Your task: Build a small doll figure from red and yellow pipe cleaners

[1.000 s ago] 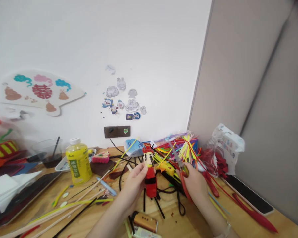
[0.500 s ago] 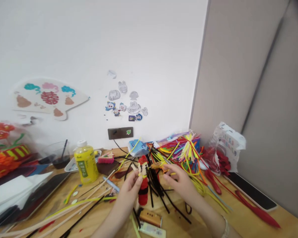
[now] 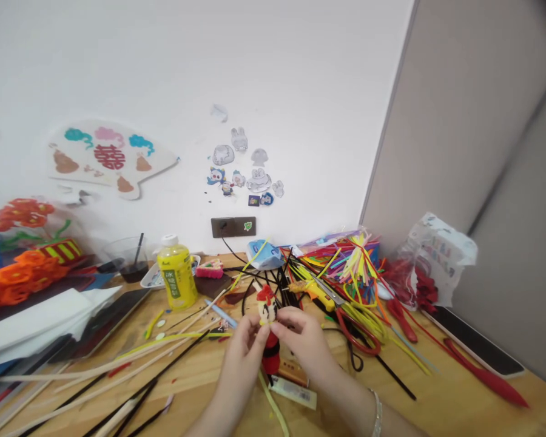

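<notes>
Perhaps dark liquid [image 3: 130, 272] in cup [image 3: 118, 252]; doll [image 3: 268, 315] between hands [image 3: 242, 349] [image 3: 308, 343]

Doll [image 3: 267, 308] half hidden, lol
The left hand [image 3: 242, 352] and right hand [image 3: 306, 341] cover its middle; far left of it, orange flowers [image 3: 13, 280] run off frame.

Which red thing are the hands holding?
The little red doll, between left hand and right hand; the red-handled scissors lie apart to its right.

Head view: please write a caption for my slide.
Left hand and right hand hold a small red doll over a wooden table littered with pipe cleaners, scissors and a yellow bottle.
</notes>
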`<state>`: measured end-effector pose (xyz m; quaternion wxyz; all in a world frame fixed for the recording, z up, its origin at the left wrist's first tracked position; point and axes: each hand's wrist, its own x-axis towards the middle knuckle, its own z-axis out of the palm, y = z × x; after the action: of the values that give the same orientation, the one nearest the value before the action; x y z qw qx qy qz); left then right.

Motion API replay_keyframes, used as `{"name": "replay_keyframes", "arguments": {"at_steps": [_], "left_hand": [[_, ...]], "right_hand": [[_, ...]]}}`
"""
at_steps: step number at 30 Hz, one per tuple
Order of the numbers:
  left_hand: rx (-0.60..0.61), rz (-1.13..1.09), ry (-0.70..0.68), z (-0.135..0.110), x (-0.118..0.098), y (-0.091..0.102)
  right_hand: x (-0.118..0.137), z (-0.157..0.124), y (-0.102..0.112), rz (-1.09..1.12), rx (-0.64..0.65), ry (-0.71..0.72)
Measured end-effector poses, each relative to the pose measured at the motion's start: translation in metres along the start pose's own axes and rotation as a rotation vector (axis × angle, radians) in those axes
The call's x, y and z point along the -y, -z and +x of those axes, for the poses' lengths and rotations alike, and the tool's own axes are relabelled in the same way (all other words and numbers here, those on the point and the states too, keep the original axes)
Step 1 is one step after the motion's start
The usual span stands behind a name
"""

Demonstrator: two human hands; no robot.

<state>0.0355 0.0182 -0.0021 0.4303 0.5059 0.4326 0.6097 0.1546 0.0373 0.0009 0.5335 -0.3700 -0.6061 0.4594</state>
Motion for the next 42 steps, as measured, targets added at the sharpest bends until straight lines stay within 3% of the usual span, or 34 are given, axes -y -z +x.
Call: {"name": "replay_keyframes", "arguments": {"at_steps": [15, 23, 35, 39, 42], "left_hand": [[0.065, 0.006, 0.063, -0.004, -0.006, -0.003], [0.059, 0.019, 0.051, -0.006, -0.009, -0.004], [0.036, 0.015, 0.03, -0.012, -0.007, -0.003], [0.056, -0.05, 0.036, -0.012, -0.008, -0.004], [0.006, -0.093, 0.091, -0.011, -0.011, -0.007]], "right_hand": [[-0.002, 0.0, 0.012, 0.025, 0.03, -0.058], [0.001, -0.004, 0.01, -0.016, 0.031, -0.028], [0.006, -0.01, 0.005, 0.122, 0.031, -0.04], [0.005, -0.009, 0.004, 0.067, -0.016, -0.039], [0.003, -0.008, 0.004, 0.018, -0.066, -0.022]]}}
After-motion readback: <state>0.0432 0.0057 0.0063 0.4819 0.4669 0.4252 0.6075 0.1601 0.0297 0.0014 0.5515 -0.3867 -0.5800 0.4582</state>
